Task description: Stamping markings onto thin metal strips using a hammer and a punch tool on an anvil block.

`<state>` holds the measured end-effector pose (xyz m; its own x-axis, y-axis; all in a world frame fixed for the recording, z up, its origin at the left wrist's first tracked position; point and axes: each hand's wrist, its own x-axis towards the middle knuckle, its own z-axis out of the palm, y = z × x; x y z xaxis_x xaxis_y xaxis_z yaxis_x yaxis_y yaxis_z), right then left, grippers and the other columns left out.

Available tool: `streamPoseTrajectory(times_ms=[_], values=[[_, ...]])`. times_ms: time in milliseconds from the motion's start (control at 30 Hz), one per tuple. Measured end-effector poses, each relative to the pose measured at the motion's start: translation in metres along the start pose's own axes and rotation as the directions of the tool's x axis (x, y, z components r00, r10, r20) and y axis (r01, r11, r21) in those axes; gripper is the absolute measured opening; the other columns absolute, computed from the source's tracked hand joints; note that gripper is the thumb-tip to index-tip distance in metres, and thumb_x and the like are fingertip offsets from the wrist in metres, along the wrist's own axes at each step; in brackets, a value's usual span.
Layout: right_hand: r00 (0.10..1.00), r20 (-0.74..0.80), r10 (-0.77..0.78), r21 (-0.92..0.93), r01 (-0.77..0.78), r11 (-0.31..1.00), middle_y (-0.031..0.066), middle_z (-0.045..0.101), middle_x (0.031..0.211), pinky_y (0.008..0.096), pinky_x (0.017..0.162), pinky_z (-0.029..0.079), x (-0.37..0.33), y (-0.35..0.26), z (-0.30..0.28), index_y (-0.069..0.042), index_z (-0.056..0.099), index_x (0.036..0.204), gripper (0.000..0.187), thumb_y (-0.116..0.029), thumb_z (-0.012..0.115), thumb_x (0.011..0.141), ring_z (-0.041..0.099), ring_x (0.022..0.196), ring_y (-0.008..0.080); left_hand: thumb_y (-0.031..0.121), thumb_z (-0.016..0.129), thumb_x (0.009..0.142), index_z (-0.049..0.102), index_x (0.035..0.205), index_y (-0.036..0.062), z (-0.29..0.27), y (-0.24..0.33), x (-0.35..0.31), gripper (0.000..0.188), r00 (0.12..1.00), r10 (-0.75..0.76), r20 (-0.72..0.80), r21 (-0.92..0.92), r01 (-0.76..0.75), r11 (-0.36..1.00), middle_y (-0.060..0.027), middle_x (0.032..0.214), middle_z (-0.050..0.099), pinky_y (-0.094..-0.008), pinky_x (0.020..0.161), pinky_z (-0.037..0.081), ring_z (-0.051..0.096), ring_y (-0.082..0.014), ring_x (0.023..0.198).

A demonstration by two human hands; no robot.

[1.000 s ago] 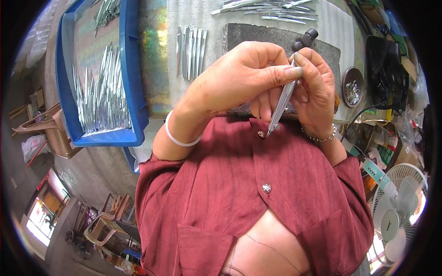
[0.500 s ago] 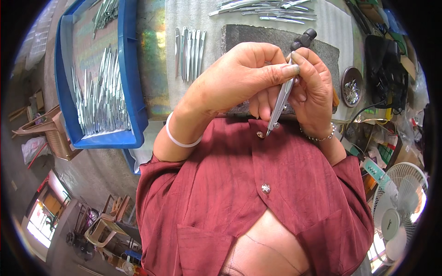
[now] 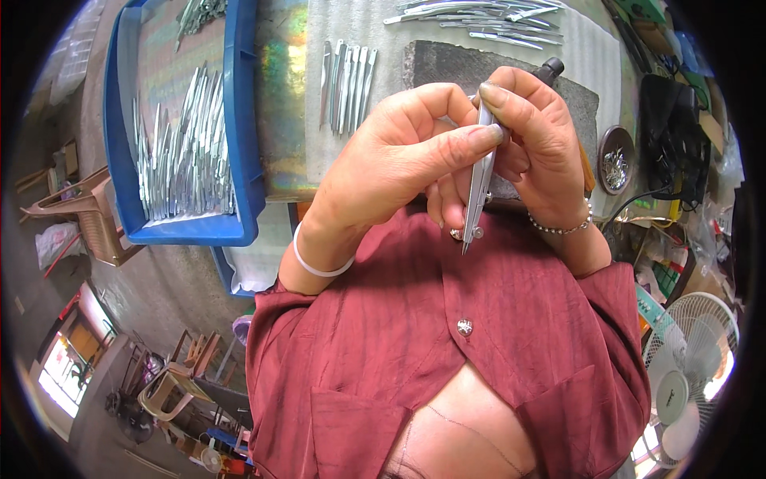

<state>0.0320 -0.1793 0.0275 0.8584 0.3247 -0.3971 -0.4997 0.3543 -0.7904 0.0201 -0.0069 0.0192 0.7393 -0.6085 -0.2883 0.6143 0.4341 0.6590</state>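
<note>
Close to my chest, a silver metal drawing compass [image 3: 477,191] slants with its pointed end downward and its legs nearly together. Small round screws stick out near the tip. My left hand [image 3: 407,144] pinches its upper part between thumb and fingers. At the top end, my right hand [image 3: 545,136] grips it with thumb and forefinger, the other fingers curled behind. My fingers hide most of the compass's head. Behind my hands lies a dark grey block [image 3: 447,64], with the black head of a hammer [image 3: 549,71] showing over my right hand.
A blue tray [image 3: 243,120] on the left holds many thin metal legs [image 3: 191,160]. A short row of metal legs [image 3: 349,88] lies on the pale sheet, with a looser pile [image 3: 487,17] farther back. Right of the block sits a round dish [image 3: 604,172] of small metal parts.
Both hands and the compass have shifted slightly left against the block, and the compass stands a little steeper. The table and tray appear slightly farther right and higher in view.
</note>
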Motion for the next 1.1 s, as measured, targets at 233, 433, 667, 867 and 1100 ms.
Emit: streamPoseTrajectory(times_ms=[233,433,667,867,1100], values=[[1.0,0.008,0.016,0.006,-0.016,1.0,-0.0046,0.05,0.059,0.0161,0.035,0.023,0.0051,0.0043,0.0058,-0.004,0.058,0.084,0.013,-0.016,0.06,0.089,0.035,0.04,-0.0004,0.022,0.058,0.093,0.049,0.087,0.0032,-0.0048,0.0003,-0.0049,0.021,0.999,0.023,-0.039,-0.018,-0.023,1.0,-0.0049,0.057,0.058,-0.0181,0.036,0.044,0.06,-0.012,0.044],[1.0,-0.002,0.024,0.057,-0.024,0.998,-0.004,0.05,0.06,0.0161,0.035,0.023,0.0053,0.0065,0.0071,-0.004,0.058,0.085,0.011,-0.014,0.06,0.089,0.034,0.04,-0.0001,0.024,0.058,0.093,0.049,0.087,0.0028,-0.0092,-0.0041,-0.0032,0.023,0.999,0.043,-0.011,-0.028,-0.043,0.999,-0.0051,0.057,0.058,-0.0184,0.036,0.044,0.059,-0.012,0.044],[1.0,-0.003,0.021,0.058,-0.021,0.998,-0.0038,0.05,0.06,0.0162,0.034,0.024,0.0062,0.0065,0.0062,-0.003,0.058,0.085,0.011,-0.013,0.06,0.089,0.034,0.039,-0.0001,0.023,0.058,0.093,0.05,0.087,0.0025,-0.0073,-0.0041,-0.003,0.023,0.999,0.044,-0.028,-0.038,-0.045,0.998,-0.0053,0.057,0.058,-0.0188,0.036,0.045,0.059,-0.012,0.045],[1.0,-0.01,0.026,0.048,-0.026,0.999,-0.004,0.05,0.059,0.0164,0.034,0.024,0.006,0.0063,0.004,-0.004,0.058,0.085,0.011,-0.014,0.06,0.089,0.034,0.039,0.0,0.022,0.058,0.093,0.049,0.087,0.0026,-0.0052,-0.0043,-0.0024,0.023,0.999,0.036,-0.04,-0.034,-0.037,0.999,-0.0052,0.057,0.058,-0.0191,0.037,0.045,0.059,-0.0121,0.044],[1.0,0.0,0.009,-0.02,-0.009,1.0,-0.0039,0.052,0.06,0.0168,0.034,0.024,0.0058,0.0031,0.0016,-0.004,0.058,0.083,0.013,-0.016,0.061,0.088,0.036,0.039,-0.0001,0.018,0.059,0.092,0.047,0.087,0.0024,-0.0007,-0.0037,-0.001,0.02,0.998,0.047,-0.047,0.01,-0.047,0.999,-0.0054,0.057,0.058,-0.0195,0.036,0.045,0.059,-0.0126,0.044]])
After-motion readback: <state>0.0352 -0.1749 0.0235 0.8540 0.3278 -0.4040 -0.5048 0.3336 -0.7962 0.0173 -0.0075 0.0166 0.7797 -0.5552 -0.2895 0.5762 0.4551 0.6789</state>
